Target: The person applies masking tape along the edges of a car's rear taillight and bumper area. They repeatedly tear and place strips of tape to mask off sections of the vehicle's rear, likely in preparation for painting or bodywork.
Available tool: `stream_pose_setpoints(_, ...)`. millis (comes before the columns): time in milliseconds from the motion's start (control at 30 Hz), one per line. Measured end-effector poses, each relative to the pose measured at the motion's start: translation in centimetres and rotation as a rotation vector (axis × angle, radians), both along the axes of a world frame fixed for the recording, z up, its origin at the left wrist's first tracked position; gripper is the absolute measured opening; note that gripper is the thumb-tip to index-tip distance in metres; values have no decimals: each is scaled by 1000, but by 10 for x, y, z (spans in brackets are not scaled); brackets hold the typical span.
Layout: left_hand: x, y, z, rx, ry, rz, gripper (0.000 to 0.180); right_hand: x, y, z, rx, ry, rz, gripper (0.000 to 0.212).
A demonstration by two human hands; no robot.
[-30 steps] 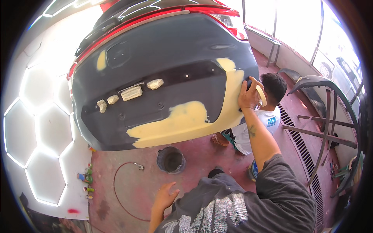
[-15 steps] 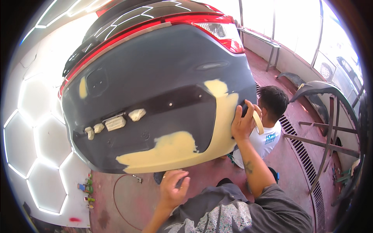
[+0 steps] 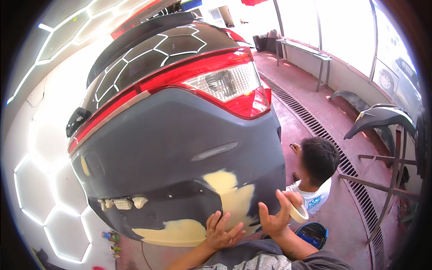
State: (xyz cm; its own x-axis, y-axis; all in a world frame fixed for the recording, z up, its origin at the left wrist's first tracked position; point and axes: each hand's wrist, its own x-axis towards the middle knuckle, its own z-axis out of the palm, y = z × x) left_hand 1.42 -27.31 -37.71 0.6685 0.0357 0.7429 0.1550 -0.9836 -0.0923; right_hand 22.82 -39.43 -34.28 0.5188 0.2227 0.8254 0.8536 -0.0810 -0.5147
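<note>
A grey-primed car tailgate and bumper fills the middle, with patches of cream-coloured filler along its lower part and right corner. My left hand lies on the panel with its fingers spread, between the lower patch and the taller filler patch. At the right corner, my right hand has a roll of masking tape hooked on its bent fingers. Its thumb points up near the panel edge; whether it touches the surface I cannot tell. Above sits a red and clear tail light.
A person in a white shirt is low beside the car's right side, with a dark bucket close by. A floor grate runs behind them. Loose bumper parts rest on a metal stand at the right.
My left hand has gone from below the bumper's lower edge onto the panel. My right hand has come off the corner, still with the tape. The view has shifted toward the tail light.
</note>
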Motion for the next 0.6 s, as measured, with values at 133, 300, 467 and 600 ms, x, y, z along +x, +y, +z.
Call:
stream_pose_setpoints(133, -2, 3, -16, -67, -30, 33, 42, 29, -16, 13, 25, -123, 86, 64)
stream_pose_setpoints(300, -2, 13, -19, -117, -45, -30, 42, 52, 1, 46, 110, -174, 101, 58)
stream_pose_setpoints(467, -7, 37, -23, -177, -58, -147, 42, 43, 25, 73, 184, -159, 229, 52)
stream_pose_setpoints(600, -7, 60, 27, 6, 28, -214, 40, 41, 32, 75, 123, -179, 420, 54)
